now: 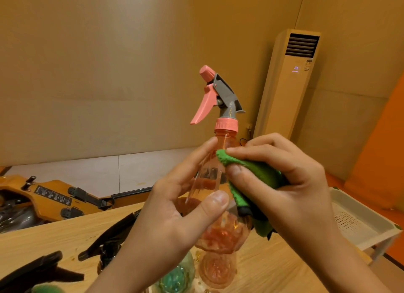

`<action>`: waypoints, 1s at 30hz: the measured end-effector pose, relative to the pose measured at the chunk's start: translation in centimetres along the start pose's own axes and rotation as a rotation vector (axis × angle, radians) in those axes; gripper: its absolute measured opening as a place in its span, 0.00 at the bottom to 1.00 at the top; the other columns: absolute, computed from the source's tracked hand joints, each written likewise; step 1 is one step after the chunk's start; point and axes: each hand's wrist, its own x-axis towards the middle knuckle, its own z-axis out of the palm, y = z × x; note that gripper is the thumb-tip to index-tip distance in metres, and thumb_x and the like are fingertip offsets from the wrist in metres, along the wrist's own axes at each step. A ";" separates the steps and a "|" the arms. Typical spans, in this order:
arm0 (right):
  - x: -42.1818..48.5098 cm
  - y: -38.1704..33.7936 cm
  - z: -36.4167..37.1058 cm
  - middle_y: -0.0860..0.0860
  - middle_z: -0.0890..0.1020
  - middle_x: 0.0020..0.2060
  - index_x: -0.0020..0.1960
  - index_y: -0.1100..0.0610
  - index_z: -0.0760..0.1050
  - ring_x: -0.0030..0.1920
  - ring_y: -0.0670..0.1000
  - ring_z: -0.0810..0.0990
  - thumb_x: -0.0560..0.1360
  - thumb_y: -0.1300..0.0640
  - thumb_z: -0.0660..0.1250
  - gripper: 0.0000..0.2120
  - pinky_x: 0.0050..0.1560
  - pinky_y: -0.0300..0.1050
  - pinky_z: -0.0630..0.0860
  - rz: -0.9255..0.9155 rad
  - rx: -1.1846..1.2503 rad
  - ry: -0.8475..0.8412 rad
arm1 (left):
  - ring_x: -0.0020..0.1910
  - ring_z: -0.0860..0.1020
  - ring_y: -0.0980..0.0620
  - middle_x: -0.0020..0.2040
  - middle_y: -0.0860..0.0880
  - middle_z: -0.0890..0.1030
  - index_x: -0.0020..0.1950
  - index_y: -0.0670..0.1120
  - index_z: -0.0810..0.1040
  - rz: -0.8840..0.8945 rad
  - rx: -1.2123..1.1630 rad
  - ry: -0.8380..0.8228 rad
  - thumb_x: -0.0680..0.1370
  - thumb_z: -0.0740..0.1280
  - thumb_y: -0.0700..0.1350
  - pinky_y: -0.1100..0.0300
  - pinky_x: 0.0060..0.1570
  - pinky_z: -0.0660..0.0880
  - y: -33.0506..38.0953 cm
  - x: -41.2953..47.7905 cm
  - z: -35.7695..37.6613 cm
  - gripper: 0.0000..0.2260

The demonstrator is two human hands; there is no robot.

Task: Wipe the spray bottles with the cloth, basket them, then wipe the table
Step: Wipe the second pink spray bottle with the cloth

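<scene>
While the left hand (175, 209) grips the pink spray bottle (225, 137) clear of the table (273, 260), thumb across the near side and the other fingers curled round the far side, the right hand (290, 183) pinches a bunched green cloth (258, 172) between thumb and fingers. The cloth is pressed on the bottle's shoulder, just right of the left fingertips.

Bottle is near upright, trigger pointing left, spray head well above both sets of fingers. Body is translucent; can't tell if there's liquid inside.

White basket (360, 216): right of the right-hand knuckles, past the table edge, on a white frame. Its perforated floor shows; the near-left part is hidden by the right forearm.

Under the left wrist: green-tinted bottle (177, 275) on the table, mostly covered by the forearm. Just below the held bottle's base: pinkish bottle body (218, 268), top hidden by the held one.

Left of the left hand, on the table: black trigger sprayer (102, 246), then a second black trigger (32, 268) nearer the frame edge. Their bottles are too dark to read.

Beyond the right fingers: floor-standing air conditioner (293, 83) against the wall. Far left, past the table: wooden machine (54, 196) with black straps.
</scene>
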 end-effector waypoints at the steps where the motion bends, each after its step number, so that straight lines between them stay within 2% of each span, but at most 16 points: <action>1: 0.2 -0.1 -0.1 0.48 0.82 0.47 0.54 0.50 0.86 0.51 0.52 0.82 0.74 0.55 0.75 0.09 0.46 0.41 0.78 0.016 0.020 0.004 | 0.67 0.79 0.56 0.68 0.62 0.79 0.73 0.70 0.70 0.003 0.005 -0.005 0.74 0.70 0.56 0.64 0.60 0.78 0.0 0.0 0.1 0.28; 5: 1.0 -0.4 -0.1 0.54 0.83 0.49 0.53 0.53 0.85 0.50 0.47 0.84 0.75 0.59 0.74 0.08 0.41 0.32 0.79 0.071 0.174 0.056 | 0.65 0.80 0.57 0.67 0.63 0.79 0.73 0.69 0.70 0.001 0.002 0.012 0.74 0.70 0.57 0.69 0.57 0.77 0.2 0.0 0.5 0.28; 7: 0.7 -0.5 0.5 0.55 0.83 0.50 0.53 0.54 0.85 0.51 0.46 0.84 0.75 0.61 0.74 0.08 0.42 0.30 0.79 0.055 0.190 0.054 | 0.65 0.80 0.57 0.67 0.63 0.80 0.74 0.68 0.71 0.003 -0.006 0.028 0.74 0.71 0.55 0.68 0.57 0.78 0.3 0.0 0.4 0.28; 10: -0.2 -0.1 1.0 0.48 0.84 0.54 0.54 0.51 0.85 0.58 0.48 0.82 0.74 0.58 0.75 0.09 0.53 0.36 0.78 0.035 0.111 0.046 | 0.63 0.81 0.58 0.66 0.62 0.81 0.73 0.67 0.73 -0.004 -0.033 0.056 0.75 0.74 0.50 0.66 0.54 0.79 0.2 0.2 0.2 0.29; 12: -0.2 0.2 0.9 0.47 0.84 0.54 0.54 0.50 0.85 0.60 0.50 0.82 0.73 0.58 0.74 0.10 0.56 0.39 0.78 0.063 0.136 0.047 | 0.62 0.81 0.60 0.65 0.65 0.80 0.73 0.68 0.71 -0.014 -0.054 0.066 0.74 0.75 0.50 0.69 0.54 0.78 0.1 0.3 0.4 0.30; 15: 0.1 0.5 0.8 0.48 0.86 0.52 0.54 0.52 0.85 0.58 0.52 0.84 0.74 0.59 0.74 0.09 0.55 0.40 0.79 0.084 0.185 0.097 | 0.65 0.79 0.60 0.67 0.66 0.79 0.73 0.71 0.69 -0.043 -0.117 0.028 0.72 0.74 0.54 0.70 0.57 0.76 0.0 0.3 0.6 0.32; 17: 0.2 0.7 0.9 0.49 0.86 0.50 0.54 0.54 0.85 0.55 0.52 0.84 0.75 0.59 0.74 0.08 0.53 0.41 0.79 0.112 0.213 0.137 | 0.66 0.78 0.60 0.67 0.66 0.79 0.71 0.71 0.71 -0.084 -0.173 -0.011 0.71 0.73 0.56 0.69 0.55 0.78 -0.1 0.4 0.5 0.30; 20: 0.3 0.7 0.8 0.49 0.88 0.47 0.52 0.53 0.86 0.51 0.50 0.86 0.74 0.57 0.74 0.07 0.49 0.42 0.81 0.194 0.288 0.186 | 0.68 0.78 0.56 0.69 0.65 0.78 0.71 0.69 0.73 -0.161 -0.256 -0.081 0.70 0.71 0.54 0.57 0.57 0.81 -0.4 0.4 0.3 0.29; 21: 0.4 0.7 0.7 0.49 0.88 0.46 0.52 0.53 0.86 0.50 0.49 0.86 0.73 0.57 0.73 0.08 0.48 0.41 0.81 0.217 0.309 0.192 | 0.68 0.79 0.54 0.69 0.64 0.77 0.71 0.69 0.73 -0.174 -0.281 -0.096 0.70 0.71 0.52 0.57 0.58 0.81 -0.5 0.4 0.3 0.30; 25: 0.7 1.0 0.3 0.48 0.88 0.45 0.52 0.54 0.85 0.47 0.47 0.87 0.72 0.57 0.72 0.09 0.45 0.38 0.80 0.239 0.332 0.177 | 0.68 0.79 0.53 0.71 0.67 0.75 0.71 0.70 0.72 -0.203 -0.317 -0.141 0.69 0.73 0.50 0.63 0.58 0.79 -0.9 0.8 0.1 0.33; 30: 0.1 1.8 0.4 0.51 0.88 0.48 0.53 0.54 0.85 0.52 0.53 0.86 0.74 0.59 0.74 0.07 0.52 0.47 0.82 0.194 0.333 0.230 | 0.69 0.78 0.52 0.73 0.62 0.76 0.73 0.72 0.69 -0.213 -0.306 -0.236 0.71 0.74 0.49 0.61 0.61 0.79 -0.7 0.9 -0.3 0.34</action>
